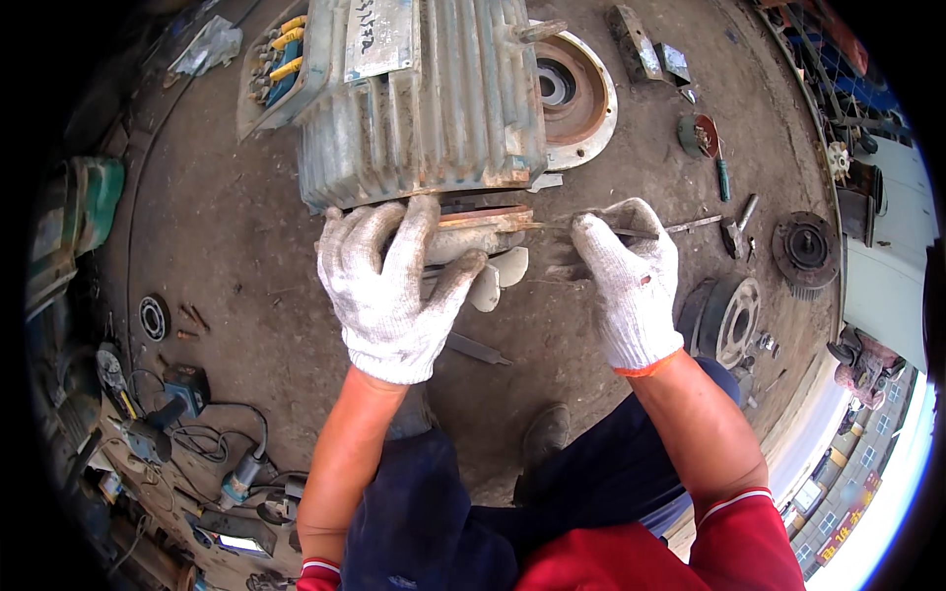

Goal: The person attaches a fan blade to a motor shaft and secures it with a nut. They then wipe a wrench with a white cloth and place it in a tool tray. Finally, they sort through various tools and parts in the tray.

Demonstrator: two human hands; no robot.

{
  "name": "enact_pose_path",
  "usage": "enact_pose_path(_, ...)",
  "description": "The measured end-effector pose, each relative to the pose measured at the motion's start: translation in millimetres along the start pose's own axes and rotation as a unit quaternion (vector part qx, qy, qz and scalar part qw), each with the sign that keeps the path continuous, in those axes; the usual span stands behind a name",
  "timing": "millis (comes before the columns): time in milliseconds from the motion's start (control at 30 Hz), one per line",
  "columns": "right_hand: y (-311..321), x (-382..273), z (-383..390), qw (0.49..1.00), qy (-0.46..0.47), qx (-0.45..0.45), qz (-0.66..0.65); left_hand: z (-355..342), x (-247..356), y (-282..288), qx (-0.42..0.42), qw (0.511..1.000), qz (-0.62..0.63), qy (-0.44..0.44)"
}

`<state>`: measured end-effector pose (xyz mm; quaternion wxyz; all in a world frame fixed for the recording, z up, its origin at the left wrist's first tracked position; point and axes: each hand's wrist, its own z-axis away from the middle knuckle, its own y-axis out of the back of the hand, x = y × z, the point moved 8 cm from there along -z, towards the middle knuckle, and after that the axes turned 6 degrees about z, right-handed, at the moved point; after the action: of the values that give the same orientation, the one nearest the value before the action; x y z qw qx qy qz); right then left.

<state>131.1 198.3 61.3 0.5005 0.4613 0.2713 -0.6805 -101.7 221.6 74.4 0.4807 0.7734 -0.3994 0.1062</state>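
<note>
Two gloved hands [389, 291], one ribbed housing [424, 123], three yellow caps [287, 38] and one hammer [737, 232] show.

Your gloved left hand [389, 286] spreads over the near end of the ribbed electric motor [424, 128], beside pale fan blades [508, 268]; your gloved right hand [631, 281] pinches a thin metal rod [637, 233]. On the floor [232, 236], a hammer [737, 229] lies to your right, a ball bearing [154, 318] to your left.
</note>
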Motion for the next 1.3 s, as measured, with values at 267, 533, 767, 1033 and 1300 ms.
enact_pose_path(267, -15.9, -9.9, 9.6, 0.962, 0.200, -0.009, 0.185, 3.0, -0.3, -1.0, 0.006, 1.000, 0.001, -0.011)
enact_pose_path(533, -4.7, 4.4, -14.0, 0.990, -0.055, -0.122, -0.054, 1.0, -1.0, 0.4, -0.015, 1.000, 0.000, 0.005)
enact_pose_path(767, -23.4, -40.8, 9.9, 0.946, 0.229, -0.151, 0.174, 22.0, -42.0, 4.7, 0.008, 0.981, 0.156, 0.117)
enact_pose_path(1033, -44.4, -42.7, 8.9, 0.905, 0.329, -0.173, 0.208, 27.9, -49.7, 7.4, 0.038, 0.978, 0.161, 0.124)
enact_pose_path(1300, -58.8, -85.0, 14.7, 0.746, 0.496, -0.255, 0.363, 22.7, -45.1, 1.5, 0.044, 0.979, 0.165, 0.107)
